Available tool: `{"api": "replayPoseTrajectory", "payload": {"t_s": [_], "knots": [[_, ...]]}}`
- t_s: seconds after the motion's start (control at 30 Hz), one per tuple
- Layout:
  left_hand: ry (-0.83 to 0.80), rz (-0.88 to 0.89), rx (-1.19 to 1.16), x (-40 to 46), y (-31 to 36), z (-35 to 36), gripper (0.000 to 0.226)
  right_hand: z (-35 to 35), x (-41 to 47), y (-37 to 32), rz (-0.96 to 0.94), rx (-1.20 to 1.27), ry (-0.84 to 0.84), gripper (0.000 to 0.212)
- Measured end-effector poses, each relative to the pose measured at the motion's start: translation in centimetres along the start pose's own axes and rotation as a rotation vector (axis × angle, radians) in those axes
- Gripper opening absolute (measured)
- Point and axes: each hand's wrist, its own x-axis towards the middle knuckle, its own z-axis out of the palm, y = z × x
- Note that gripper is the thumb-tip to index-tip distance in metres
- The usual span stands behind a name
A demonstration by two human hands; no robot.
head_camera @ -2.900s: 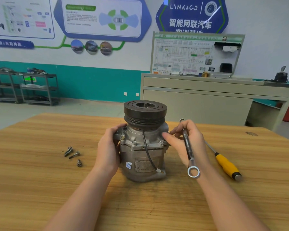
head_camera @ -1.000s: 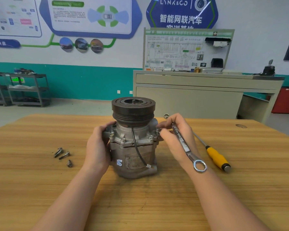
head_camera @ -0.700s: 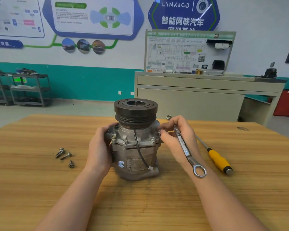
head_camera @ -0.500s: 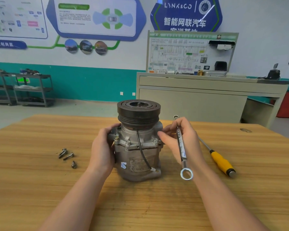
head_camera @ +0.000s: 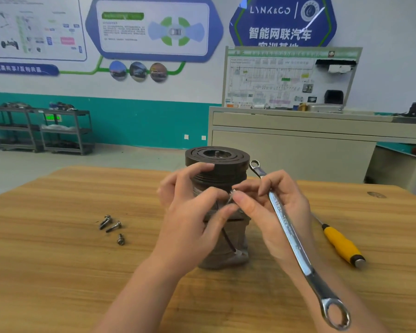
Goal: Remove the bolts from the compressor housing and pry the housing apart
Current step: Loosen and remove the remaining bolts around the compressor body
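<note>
The grey compressor point(head_camera: 223, 255) stands upright on the wooden table point(head_camera: 58, 272), its black pulley point(head_camera: 217, 156) on top. Both hands are raised in front of it and hide most of the housing. My right hand point(head_camera: 271, 212) holds the silver ring wrench point(head_camera: 296, 246) along its palm, and its thumb and forefinger pinch a small bolt point(head_camera: 231, 194). My left hand point(head_camera: 192, 212) meets it there, thumb and fingers closing on the same bolt. Three removed bolts point(head_camera: 112, 227) lie on the table to the left.
A yellow-handled screwdriver point(head_camera: 341, 243) lies on the table to the right of the compressor. Behind the table stand a beige bench with a wiring display board point(head_camera: 291, 78) and, far left, metal shelves point(head_camera: 41, 128).
My left hand has left the side of the housing and risen in front of it. My right hand has lifted a bolt off the flange, and the wrench has swung lower right.
</note>
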Motion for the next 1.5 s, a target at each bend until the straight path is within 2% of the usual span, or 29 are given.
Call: {"api": "replayPoseTrajectory", "payload": {"t_s": [0.07,0.13,0.2,0.23,0.27,0.33,0.4,0.63,0.73,0.77,0.87,0.93,0.97,1.03,1.1,1.13,1.2,1.27,1.3,1.37,1.5], "knots": [[0.068,0.048,-0.013,0.2,-0.2,-0.2,0.019,0.4,-0.2,-0.1,-0.008,0.024,-0.021,0.029],[0.23,-0.022,-0.014,0.3,-0.8,-0.6,0.017,0.6,-0.4,-0.3,0.0,0.06,-0.018,0.019],[0.42,-0.333,-0.031,0.5,-3.1,-1.7,0.019,0.5,-0.5,-0.3,-0.021,0.015,0.041,0.018],[0.445,-0.549,-0.014,0.5,-4.7,-2.4,0.022,0.4,-0.5,-0.1,-0.037,-0.029,0.093,0.025],[0.39,-0.774,0.068,0.3,-6.6,-3.0,0.028,0.3,-0.5,0.0,-0.047,-0.066,0.157,0.033],[0.112,-1.122,0.37,-0.8,-9.7,-3.7,0.037,0.1,-0.5,0.5,-0.041,-0.106,0.271,0.042],[-0.082,-1.23,0.518,-1.9,-11.0,-3.5,0.037,-0.1,-0.6,1.0,-0.01,-0.115,0.339,0.045],[-0.179,-1.282,0.612,-3.6,-11.9,-2.4,0.03,0.0,-1.1,1.9,0.034,-0.125,0.289,0.037],[-0.176,-1.271,0.606,-3.9,-12.2,-2.3,0.031,-0.1,-1.0,1.7,0.102,-0.013,0.249,0.021],[-0.176,-1.266,0.611,-3.9,-12.2,-2.2,0.031,-0.2,-0.9,1.6,0.131,0.03,0.253,0.021],[-0.192,-1.247,0.645,-4.0,-12.2,-2.2,0.034,0.0,-0.8,1.4,0.227,0.201,0.332,0.021],[-0.118,-1.242,0.623,-3.8,-11.8,-2.1,0.036,0.2,-0.8,1.3,0.292,0.321,0.406,0.019],[-0.033,-1.22,0.568,-3.4,-11.5,-2.1,0.036,0.3,-0.8,1.3,0.318,0.358,0.435,0.019],[0.153,-1.015,0.386,-2.5,-10.3,-2.1,0.032,0.3,-0.7,1.3,0.352,0.405,0.478,0.016],[0.236,-0.827,0.003,-1.2,-8.2,-1.5,0.024,0.2,-0.7,1.2,0.388,0.432,0.51,0.02],[0.203,-0.813,-0.211,-0.5,-6.9,-1.2,0.021,0.2,-0.7,1.1,0.406,0.429,0.52,0.022],[0.018,-0.858,-0.549,0.4,-5.0,-0.4,0.022,0.1,-0.8,0.9,0.427,0.393,0.532,0.023],[-0.137,-0.944,-0.783,0.6,-4.6,0.2,0.031,0.1,-0.8,0.5,0.459,0.332,0.538,0.023],[-0.15,-0.986,-0.876,0.5,-4.8,0.4,0.035,0.1,-0.7,0.3,0.478,0.288,0.544,0.023],[-0.095,-1.046,-0.975,0.4,-5.1,0.4,0.032,0.2,-0.5,0.0,0.499,0.175,0.566,0.027],[0.074,-1.109,-0.903,0.3,-4.0,0.6,0.039,0.7,0.0,-0.6,0.527,-0.024,0.655,0.025]]}}
